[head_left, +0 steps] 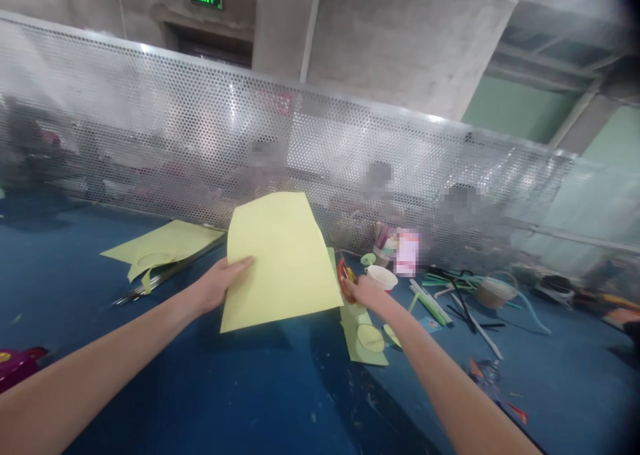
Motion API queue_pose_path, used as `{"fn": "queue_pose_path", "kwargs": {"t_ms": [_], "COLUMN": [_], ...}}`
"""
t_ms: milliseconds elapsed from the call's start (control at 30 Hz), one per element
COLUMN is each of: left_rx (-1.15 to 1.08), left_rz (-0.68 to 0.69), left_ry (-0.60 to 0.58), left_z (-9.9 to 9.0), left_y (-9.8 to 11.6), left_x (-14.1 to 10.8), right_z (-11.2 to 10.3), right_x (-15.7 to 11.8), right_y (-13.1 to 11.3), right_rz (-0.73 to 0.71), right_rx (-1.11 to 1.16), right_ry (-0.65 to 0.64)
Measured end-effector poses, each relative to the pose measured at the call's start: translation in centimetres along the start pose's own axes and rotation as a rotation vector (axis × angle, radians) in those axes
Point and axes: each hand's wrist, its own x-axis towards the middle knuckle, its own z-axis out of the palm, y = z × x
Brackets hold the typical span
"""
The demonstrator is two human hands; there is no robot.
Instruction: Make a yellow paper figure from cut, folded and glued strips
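A pale yellow sheet of paper (280, 262) is held up in front of me, its top edge curling back. My left hand (225, 282) pinches it at the left edge, thumb on the near face. At the sheet's right side, my right hand (363, 290) is closed on red-handled scissors (344, 275); their blades are hidden. Below that hand lie another yellow sheet (357, 348) and a cut yellow paper circle (371, 338). To the left, more yellow paper (173, 242) rests on the blue table, with a curled strip (147, 282) at its edge.
A perforated metal screen (200, 122) runs along the back of the blue table (240, 402). At right are a white paper cup (382, 277), green and white rods (431, 303), and black strips (463, 302). A purple object (20, 368) stands at far left.
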Motion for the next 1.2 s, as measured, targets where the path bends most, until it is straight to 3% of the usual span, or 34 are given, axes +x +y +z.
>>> {"fn": "queue_pose_path", "kwargs": {"t_ms": [200, 300, 467, 633, 1200], "left_rx": [-0.027, -0.043, -0.059, -0.070, -0.036], "left_rz": [0.066, 0.109, 0.163, 0.201, 0.146], "left_ry": [0.028, 0.053, 0.092, 0.125, 0.093], "left_z": [-0.2, -0.3, -0.5, -0.6, 0.3], "left_y": [1.1, 1.6, 1.8, 1.9, 2.0], "left_x": [0.3, 0.5, 0.7, 0.7, 0.1], "right_z": [-2.6, -2.6, -1.7, -1.2, -1.4], "right_x": [-4.2, -6.6, -9.5, -10.0, -10.3], "right_y": [-1.6, -2.6, -3.7, -4.4, -4.1], "right_rz": [0.034, 0.074, 0.186, 0.315, 0.218], "right_rx": [0.450, 0.656, 0.797, 0.757, 0.576], "right_ry": [-0.167, -0.270, -0.359, -0.389, -0.427]}}
